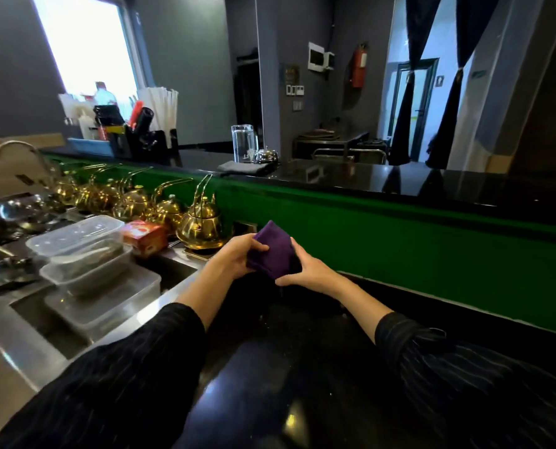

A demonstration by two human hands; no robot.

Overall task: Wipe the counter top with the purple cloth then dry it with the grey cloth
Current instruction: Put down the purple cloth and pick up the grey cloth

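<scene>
A folded purple cloth (274, 249) is held up between both my hands, a little above the black counter top (302, 367). My left hand (237, 254) grips its left side and my right hand (309, 268) grips its lower right edge. A grey cloth (242, 167) lies folded on the raised black bar top (399, 183) beyond the green wall panel, next to a tall glass.
Several golden teapots (202, 226) line the back of the steel sink area at left. Clear plastic containers (85, 244) are stacked over the sink, with a red box (145, 238) beside them. A glass (244, 143) and small metal bell (266, 155) stand on the bar top.
</scene>
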